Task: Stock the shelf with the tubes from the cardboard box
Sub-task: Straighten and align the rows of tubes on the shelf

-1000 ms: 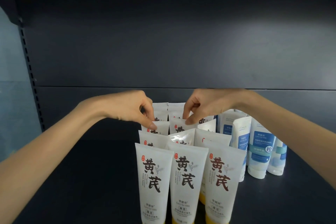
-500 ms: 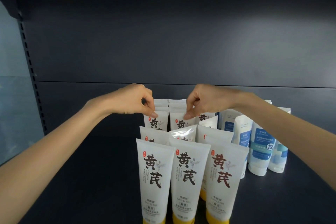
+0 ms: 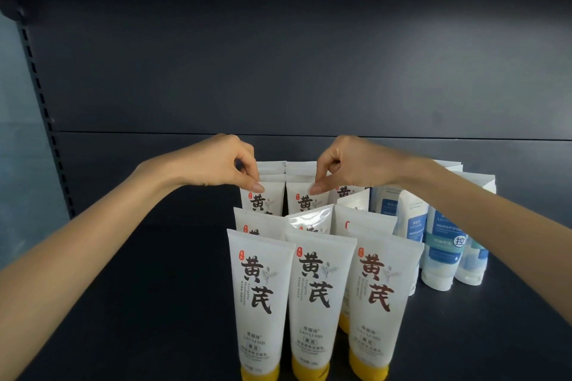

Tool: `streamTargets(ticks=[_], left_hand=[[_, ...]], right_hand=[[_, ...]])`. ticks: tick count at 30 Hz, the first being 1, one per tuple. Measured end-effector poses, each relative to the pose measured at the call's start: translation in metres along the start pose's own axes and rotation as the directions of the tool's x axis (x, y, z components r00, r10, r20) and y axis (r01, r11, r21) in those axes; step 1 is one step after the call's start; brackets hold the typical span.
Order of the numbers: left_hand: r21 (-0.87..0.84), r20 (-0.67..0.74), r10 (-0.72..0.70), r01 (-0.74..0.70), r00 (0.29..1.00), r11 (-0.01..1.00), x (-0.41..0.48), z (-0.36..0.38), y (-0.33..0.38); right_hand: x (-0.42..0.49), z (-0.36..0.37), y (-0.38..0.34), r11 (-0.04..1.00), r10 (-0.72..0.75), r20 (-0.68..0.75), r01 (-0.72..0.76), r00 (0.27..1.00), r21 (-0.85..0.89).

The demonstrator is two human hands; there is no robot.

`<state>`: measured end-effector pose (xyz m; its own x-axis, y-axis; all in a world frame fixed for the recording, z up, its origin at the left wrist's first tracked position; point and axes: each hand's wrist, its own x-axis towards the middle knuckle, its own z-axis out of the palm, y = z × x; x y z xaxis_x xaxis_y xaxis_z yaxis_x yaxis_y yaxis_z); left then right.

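Several white tubes with yellow caps and dark characters stand upright in rows on the dark shelf [image 3: 123, 303]. The front row has three tubes [image 3: 315, 303]. My left hand [image 3: 216, 164] pinches the top edge of a back-row tube [image 3: 268, 199] between thumb and forefinger. My right hand [image 3: 349, 164] pinches the top of the neighbouring back-row tube [image 3: 301, 201] the same way. More tube tops show behind these two. The cardboard box is out of view.
White and blue tubes [image 3: 442, 244] stand in a group to the right of the yellow-capped ones. The shelf's dark back panel [image 3: 278, 71] rises behind everything, and a slotted upright [image 3: 40, 102] runs down the left side.
Both hands have stayed pinching the two back-row tubes, which now stand slightly higher and further back in view. The camera has tilted a little downward.
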<state>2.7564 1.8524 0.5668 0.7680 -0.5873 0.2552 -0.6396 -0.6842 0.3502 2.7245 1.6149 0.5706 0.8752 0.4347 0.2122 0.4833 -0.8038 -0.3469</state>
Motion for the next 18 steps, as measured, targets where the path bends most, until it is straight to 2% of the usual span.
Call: streamTargets(ticks=[18], left_hand=[[-0.05, 0.027, 0.001, 0.0, 1.0, 0.999, 0.003, 0.001, 0.006]], right_hand=[[-0.01, -0.022, 0.006, 0.995, 0.049, 0.025, -0.051, 0.999, 0.082]])
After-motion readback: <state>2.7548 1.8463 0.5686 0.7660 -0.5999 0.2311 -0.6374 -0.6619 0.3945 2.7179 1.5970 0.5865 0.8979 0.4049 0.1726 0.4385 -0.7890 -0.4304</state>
